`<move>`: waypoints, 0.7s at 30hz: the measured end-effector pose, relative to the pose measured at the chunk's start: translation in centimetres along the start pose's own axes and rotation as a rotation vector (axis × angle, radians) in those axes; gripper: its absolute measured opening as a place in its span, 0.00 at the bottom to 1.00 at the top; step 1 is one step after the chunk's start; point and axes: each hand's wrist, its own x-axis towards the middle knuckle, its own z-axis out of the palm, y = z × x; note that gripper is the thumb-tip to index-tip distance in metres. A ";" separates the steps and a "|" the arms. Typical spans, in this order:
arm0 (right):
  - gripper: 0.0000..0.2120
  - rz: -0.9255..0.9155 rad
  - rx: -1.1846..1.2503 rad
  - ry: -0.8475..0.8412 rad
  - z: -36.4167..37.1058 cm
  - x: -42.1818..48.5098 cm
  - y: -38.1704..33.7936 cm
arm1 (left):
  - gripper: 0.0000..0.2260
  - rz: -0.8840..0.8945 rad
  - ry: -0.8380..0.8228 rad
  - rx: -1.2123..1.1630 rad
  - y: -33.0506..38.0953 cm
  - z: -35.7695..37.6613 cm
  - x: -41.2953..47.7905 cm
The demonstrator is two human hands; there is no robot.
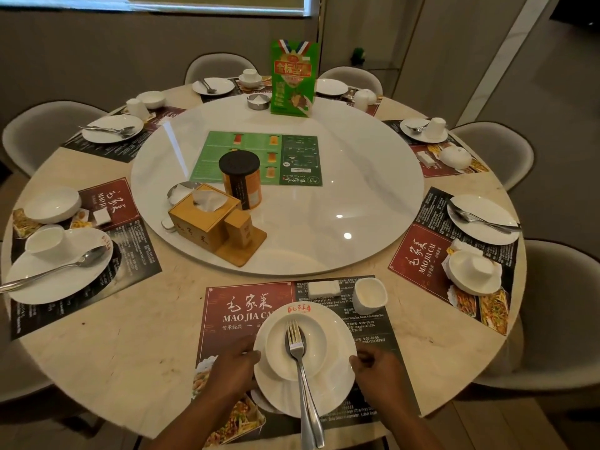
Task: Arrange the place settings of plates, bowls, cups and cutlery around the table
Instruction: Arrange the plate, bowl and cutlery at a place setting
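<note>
While the left hand grips the plate by its left rim, the right hand curls at the right rim, though I cannot tell if it grips. The plate, at the desk's near edge, carries a bowl. A fork lies across both, tines pointing away and handle toward the person.

White plate, bowl (red-black placemat).

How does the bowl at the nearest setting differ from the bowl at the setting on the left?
The near bowl sits on the near plate; the left bowl stands on its placemat, beside the left plate. The near bowl carries a fork and spoon across it; the left bowl is empty. Both are white and upright.
</note>
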 end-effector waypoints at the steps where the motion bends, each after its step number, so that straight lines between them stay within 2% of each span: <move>1: 0.09 0.003 0.000 -0.001 0.0 -0.1 -0.2 | 0.16 0.005 0.000 0.002 -0.1 0.0 0.0; 6: 0.08 0.022 -0.080 0.036 0.2 -0.2 -0.7 | 0.16 0.076 0.015 0.120 -0.2 -0.1 0.1; 9: 0.05 -0.085 -0.145 0.165 0.6 -0.5 -1.2 | 0.14 0.158 0.052 0.256 -0.1 0.1 -0.1; 11: 0.05 -0.148 -0.169 0.178 0.7 -1.1 -1.9 | 0.13 0.229 0.123 0.377 -0.3 0.1 0.1; 13: 0.05 -0.142 -0.176 0.056 1.2 -1.7 -2.3 | 0.14 0.282 0.207 0.469 -0.4 0.2 -0.1; 16: 0.04 -0.061 -0.119 -0.185 2.3 -3.0 -2.5 | 0.08 0.268 0.223 0.485 -0.4 0.7 -0.8; 21: 0.08 0.132 0.158 -0.301 3.6 -4.7 -2.7 | 0.09 0.115 0.148 0.382 -0.5 1.5 -1.6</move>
